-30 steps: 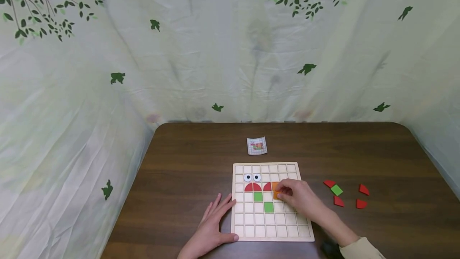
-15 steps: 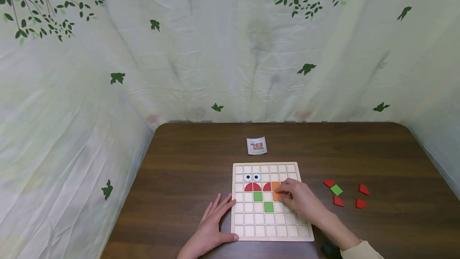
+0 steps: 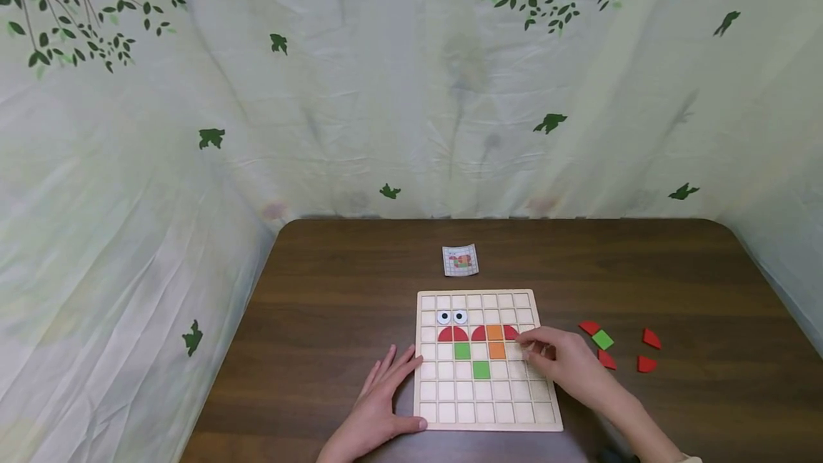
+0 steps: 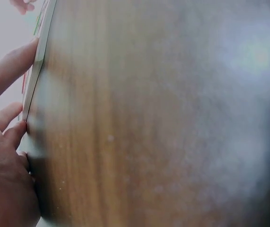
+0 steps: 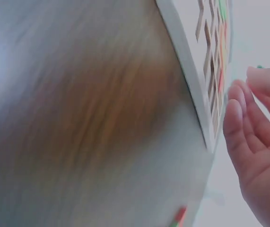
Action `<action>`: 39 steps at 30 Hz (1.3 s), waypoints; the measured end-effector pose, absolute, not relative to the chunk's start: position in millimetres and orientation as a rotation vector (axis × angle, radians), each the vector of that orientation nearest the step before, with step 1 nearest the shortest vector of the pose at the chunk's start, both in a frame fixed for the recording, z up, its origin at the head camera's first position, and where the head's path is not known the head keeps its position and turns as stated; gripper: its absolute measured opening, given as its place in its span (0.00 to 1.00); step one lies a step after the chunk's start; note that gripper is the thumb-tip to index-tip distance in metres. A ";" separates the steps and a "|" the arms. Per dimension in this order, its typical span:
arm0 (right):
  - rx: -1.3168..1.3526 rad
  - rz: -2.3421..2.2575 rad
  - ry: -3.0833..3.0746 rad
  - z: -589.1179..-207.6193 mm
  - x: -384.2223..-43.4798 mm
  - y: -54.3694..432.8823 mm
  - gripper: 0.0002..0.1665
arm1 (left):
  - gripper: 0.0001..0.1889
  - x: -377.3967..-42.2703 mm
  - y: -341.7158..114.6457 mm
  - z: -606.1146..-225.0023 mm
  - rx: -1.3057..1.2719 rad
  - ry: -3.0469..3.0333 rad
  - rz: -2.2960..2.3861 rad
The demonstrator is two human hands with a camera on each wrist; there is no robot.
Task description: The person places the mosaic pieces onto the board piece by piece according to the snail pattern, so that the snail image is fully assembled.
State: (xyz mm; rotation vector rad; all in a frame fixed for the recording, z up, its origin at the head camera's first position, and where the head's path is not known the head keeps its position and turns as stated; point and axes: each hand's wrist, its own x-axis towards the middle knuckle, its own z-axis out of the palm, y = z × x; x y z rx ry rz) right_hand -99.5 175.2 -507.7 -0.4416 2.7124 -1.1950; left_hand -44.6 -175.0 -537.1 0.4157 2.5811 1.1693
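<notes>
A pale wooden grid board lies on the table. Set in its squares are two eye tiles, red quarter-round pieces, two orange squares and two green squares. My left hand rests along the board's left edge, its fingers spread and the thumb near the lower corner; the left wrist view has the fingers touching that edge. My right hand hovers over the board's right side, beside the rightmost red piece. Its fingers are loosely bent with nothing visible between them.
To the right of the board lie several loose red quarter-round pieces and a green square. A small picture card with a coloured grid pattern lies behind the board on the brown table. A leaf-printed curtain hangs behind.
My right hand has left the lower orange square and moved right, uncovering both orange squares and the red piece beside them. My left hand has stayed at the board's edge.
</notes>
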 end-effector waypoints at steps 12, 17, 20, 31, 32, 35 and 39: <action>-0.353 -1.138 2.929 -506.6 -86.8 237.0 0.14 | 0.48 -45.2 -173.9 -537.5 0.445 2.592 1.182; -0.320 -1.052 3.030 -505.3 -85.7 256.3 0.14 | 0.48 -45.3 -174.2 -537.4 0.435 2.577 1.183; -0.322 -1.029 3.036 -505.0 -87.7 265.5 0.16 | 0.48 -45.4 -174.7 -538.2 0.425 2.566 1.183; -0.253 -0.988 2.994 -515.8 -92.9 274.7 0.17 | 0.48 -45.5 -174.9 -538.0 0.417 2.569 1.202; -0.240 -0.992 2.986 -516.0 -93.1 274.2 0.18 | 0.48 -45.7 -174.8 -537.8 0.416 2.569 1.203; -0.208 -1.008 2.956 -515.7 -93.5 272.5 0.18 | 0.48 -45.9 -174.3 -537.5 0.415 2.567 1.204; -0.192 -1.023 2.901 -514.0 -93.6 269.9 0.18 | 0.48 -45.6 -173.7 -537.3 0.402 2.566 1.188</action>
